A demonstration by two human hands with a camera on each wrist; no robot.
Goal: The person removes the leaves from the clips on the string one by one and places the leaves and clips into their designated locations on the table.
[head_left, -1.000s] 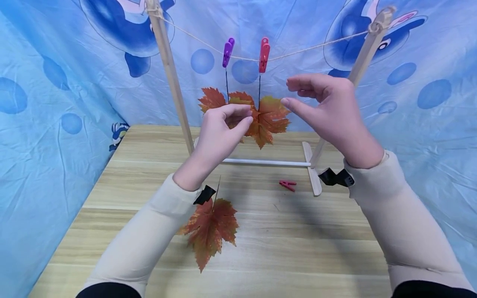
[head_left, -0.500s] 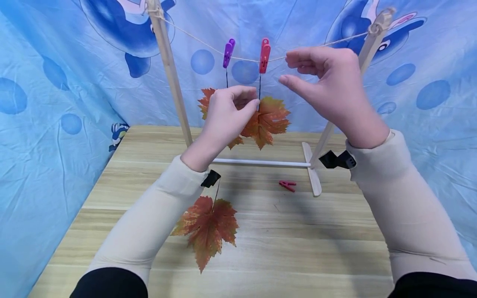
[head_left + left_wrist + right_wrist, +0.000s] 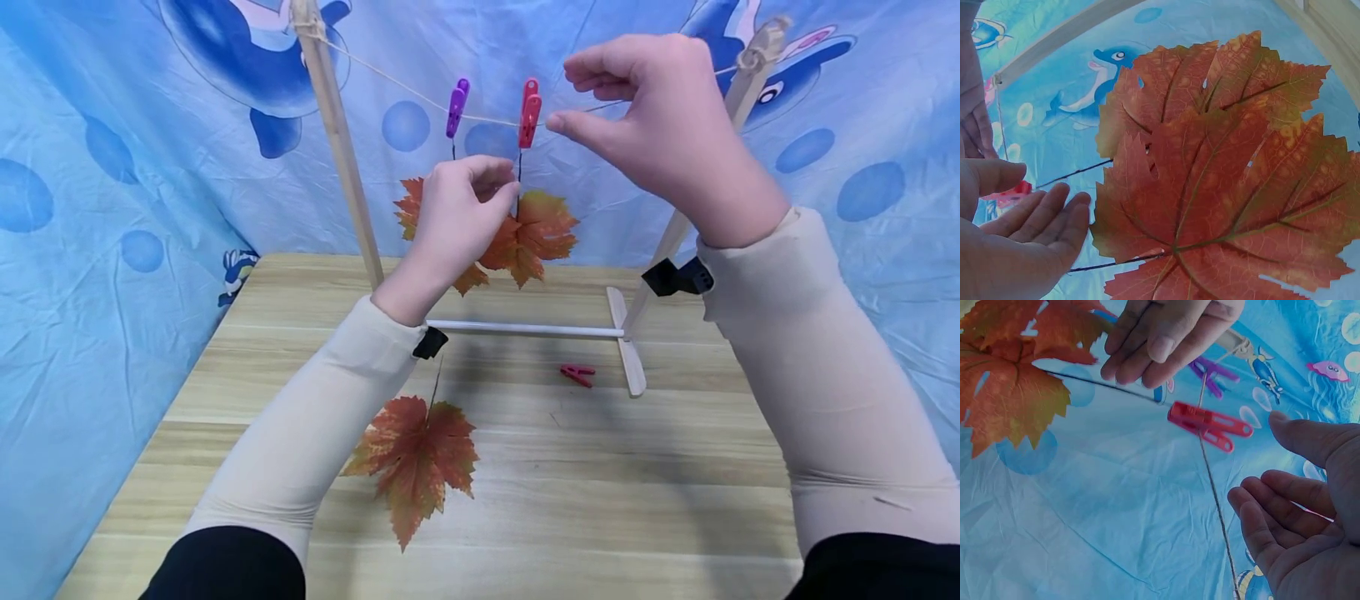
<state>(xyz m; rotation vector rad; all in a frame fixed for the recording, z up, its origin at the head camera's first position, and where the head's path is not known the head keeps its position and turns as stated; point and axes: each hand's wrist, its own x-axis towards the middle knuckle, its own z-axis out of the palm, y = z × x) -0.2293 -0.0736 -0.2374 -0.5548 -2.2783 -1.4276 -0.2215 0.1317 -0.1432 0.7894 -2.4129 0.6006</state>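
Note:
A red clothespin (image 3: 529, 113) and a purple clothespin (image 3: 457, 108) clip the dark stems of maple leaves (image 3: 536, 237) to a string. My left hand (image 3: 465, 212) is in front of the hanging leaves, next to the red clothespin's stem. Its thumb and relaxed fingers stand apart with nothing between them, as the left wrist view shows. Just right of the red clothespin, my right hand (image 3: 660, 125) is raised, thumb and fingers spread around air. In the right wrist view, a gap separates its fingertips from the clothespin.
The string runs between two wooden posts (image 3: 341, 150), joined low down by a white rod (image 3: 525, 330). On the table (image 3: 600, 517) lie another maple leaf (image 3: 420, 458), partly behind the left forearm, and a dark-pink clothespin (image 3: 577, 375). A blue patterned cloth (image 3: 112, 167) hangs behind.
Both hands have risen, the left up along the hanging leaves toward the stems, the right up to the level of the red clothespin. The leaves and clothespins stay nearly in place.

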